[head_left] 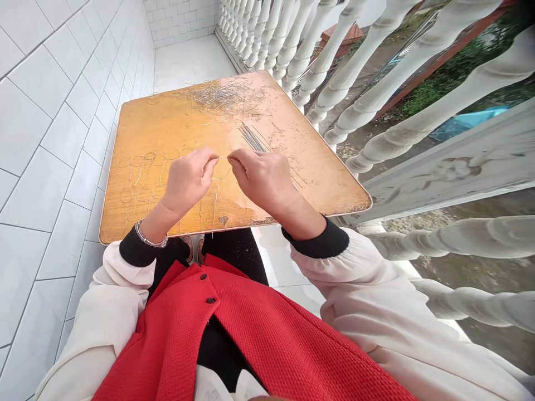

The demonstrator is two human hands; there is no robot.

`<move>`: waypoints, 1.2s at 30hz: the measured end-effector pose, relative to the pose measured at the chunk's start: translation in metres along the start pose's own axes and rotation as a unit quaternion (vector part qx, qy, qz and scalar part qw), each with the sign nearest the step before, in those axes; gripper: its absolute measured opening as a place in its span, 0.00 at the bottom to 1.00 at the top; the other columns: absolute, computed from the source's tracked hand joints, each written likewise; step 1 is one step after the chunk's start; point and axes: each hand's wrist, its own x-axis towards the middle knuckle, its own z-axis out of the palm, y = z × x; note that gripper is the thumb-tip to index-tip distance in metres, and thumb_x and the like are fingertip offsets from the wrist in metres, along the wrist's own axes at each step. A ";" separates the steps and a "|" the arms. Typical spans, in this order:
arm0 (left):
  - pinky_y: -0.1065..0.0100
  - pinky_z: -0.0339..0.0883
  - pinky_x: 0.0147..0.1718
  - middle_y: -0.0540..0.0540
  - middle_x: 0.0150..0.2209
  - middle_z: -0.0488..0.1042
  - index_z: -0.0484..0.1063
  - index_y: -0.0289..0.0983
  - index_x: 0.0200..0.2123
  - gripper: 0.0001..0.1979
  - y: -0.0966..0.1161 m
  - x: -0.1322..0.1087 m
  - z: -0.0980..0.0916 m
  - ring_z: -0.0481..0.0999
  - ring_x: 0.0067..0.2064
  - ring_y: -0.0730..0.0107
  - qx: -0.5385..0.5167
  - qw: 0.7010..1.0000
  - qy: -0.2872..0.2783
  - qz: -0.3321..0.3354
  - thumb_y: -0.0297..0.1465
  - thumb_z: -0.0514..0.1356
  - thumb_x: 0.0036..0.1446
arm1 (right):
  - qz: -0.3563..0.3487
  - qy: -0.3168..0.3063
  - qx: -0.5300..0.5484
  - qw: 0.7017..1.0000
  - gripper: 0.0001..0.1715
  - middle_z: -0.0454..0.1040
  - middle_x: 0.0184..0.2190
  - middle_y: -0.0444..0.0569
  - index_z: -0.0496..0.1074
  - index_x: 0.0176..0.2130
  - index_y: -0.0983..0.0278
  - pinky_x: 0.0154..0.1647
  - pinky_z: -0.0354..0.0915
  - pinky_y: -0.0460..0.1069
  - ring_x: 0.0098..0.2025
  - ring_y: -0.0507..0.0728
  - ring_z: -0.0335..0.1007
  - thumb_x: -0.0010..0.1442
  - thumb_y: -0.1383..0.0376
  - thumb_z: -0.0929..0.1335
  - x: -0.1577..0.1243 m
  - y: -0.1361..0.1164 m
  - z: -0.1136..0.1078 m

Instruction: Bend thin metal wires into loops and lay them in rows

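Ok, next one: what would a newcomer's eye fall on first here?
Probably the bright red garment, which fills the lower middle of the view. Next would come the left hand and right hand, close together over the table, with a thin strand held between them. Beyond them, a tangle of fine strands lies toward the table's far edge.
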 end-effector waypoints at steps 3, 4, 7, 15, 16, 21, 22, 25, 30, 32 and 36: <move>0.67 0.63 0.33 0.50 0.28 0.77 0.76 0.42 0.33 0.08 0.002 -0.001 0.002 0.73 0.29 0.71 0.005 1.000 0.022 -0.003 0.28 0.58 0.64 | -0.005 0.009 -0.035 0.999 0.16 0.78 0.28 0.50 0.75 0.36 0.60 0.28 0.53 0.50 0.29 0.57 0.71 0.69 0.65 0.60 -0.002 0.001 0.001; 0.67 0.62 0.32 0.51 0.27 0.77 0.75 0.42 0.33 0.08 0.002 -0.002 0.002 0.72 0.28 0.71 0.006 1.000 0.024 -0.001 0.28 0.58 0.64 | -0.010 0.011 -0.045 0.999 0.16 0.77 0.27 0.49 0.75 0.36 0.60 0.28 0.52 0.50 0.28 0.56 0.70 0.69 0.64 0.60 -0.002 0.002 0.001; 0.68 0.61 0.31 0.51 0.26 0.76 0.74 0.41 0.32 0.08 0.002 -0.003 0.005 0.71 0.27 0.73 0.012 1.000 0.024 0.008 0.27 0.58 0.64 | -0.043 0.019 -0.071 0.996 0.16 0.76 0.28 0.49 0.74 0.35 0.61 0.28 0.51 0.50 0.28 0.55 0.68 0.70 0.62 0.61 -0.003 0.006 0.003; 0.68 0.60 0.30 0.51 0.27 0.76 0.73 0.40 0.33 0.09 0.006 -0.005 0.008 0.72 0.28 0.73 0.048 0.997 0.031 0.048 0.29 0.56 0.67 | -0.098 0.072 -0.089 0.989 0.16 0.74 0.27 0.48 0.74 0.34 0.62 0.29 0.53 0.50 0.28 0.53 0.65 0.69 0.67 0.60 -0.005 0.007 0.008; 0.68 0.60 0.30 0.51 0.27 0.76 0.73 0.40 0.33 0.09 0.007 -0.006 0.009 0.72 0.28 0.73 0.052 0.996 0.036 0.055 0.29 0.56 0.67 | -0.097 0.078 -0.085 0.989 0.16 0.74 0.27 0.48 0.74 0.34 0.62 0.28 0.53 0.50 0.27 0.53 0.66 0.69 0.67 0.60 -0.005 0.007 0.008; 0.67 0.62 0.31 0.50 0.28 0.76 0.74 0.40 0.34 0.10 0.008 -0.010 0.017 0.74 0.30 0.72 0.064 0.995 0.055 0.060 0.30 0.55 0.69 | -0.070 0.099 -0.038 0.992 0.14 0.77 0.27 0.49 0.74 0.37 0.63 0.29 0.57 0.49 0.28 0.54 0.70 0.67 0.68 0.60 -0.008 0.006 0.012; 0.67 0.63 0.31 0.50 0.28 0.76 0.74 0.40 0.34 0.11 0.008 -0.009 0.017 0.74 0.30 0.72 0.066 0.995 0.057 0.058 0.31 0.55 0.69 | -0.061 0.101 -0.026 0.993 0.14 0.77 0.27 0.49 0.74 0.37 0.63 0.29 0.57 0.49 0.28 0.54 0.71 0.68 0.67 0.60 -0.008 0.006 0.012; 0.67 0.66 0.34 0.49 0.30 0.78 0.75 0.40 0.36 0.12 0.005 -0.006 0.016 0.77 0.32 0.71 0.064 0.995 0.061 0.056 0.33 0.54 0.71 | -0.033 0.101 0.024 0.994 0.15 0.78 0.27 0.48 0.75 0.40 0.63 0.30 0.61 0.48 0.28 0.54 0.73 0.69 0.65 0.60 -0.009 0.004 0.010; 0.67 0.69 0.40 0.47 0.36 0.81 0.75 0.41 0.39 0.13 -0.003 -0.001 0.015 0.79 0.38 0.69 0.064 0.991 0.083 0.078 0.36 0.52 0.72 | 0.006 0.064 0.134 0.989 0.13 0.78 0.26 0.45 0.75 0.42 0.62 0.32 0.66 0.49 0.27 0.54 0.75 0.70 0.62 0.62 -0.010 0.001 0.006; 0.67 0.69 0.39 0.47 0.36 0.81 0.75 0.40 0.40 0.13 -0.004 -0.002 0.015 0.79 0.38 0.70 0.055 0.992 0.086 0.072 0.36 0.52 0.72 | 0.020 0.061 0.163 0.985 0.12 0.77 0.25 0.44 0.75 0.41 0.62 0.32 0.67 0.49 0.26 0.54 0.75 0.69 0.62 0.63 -0.010 0.001 0.006; 0.68 0.68 0.35 0.48 0.34 0.81 0.74 0.38 0.40 0.13 -0.005 -0.004 0.016 0.78 0.33 0.72 0.052 0.995 0.062 0.050 0.36 0.52 0.73 | 0.032 0.073 0.173 0.982 0.12 0.77 0.24 0.44 0.75 0.38 0.62 0.32 0.68 0.50 0.26 0.54 0.75 0.69 0.61 0.64 -0.010 -0.002 0.007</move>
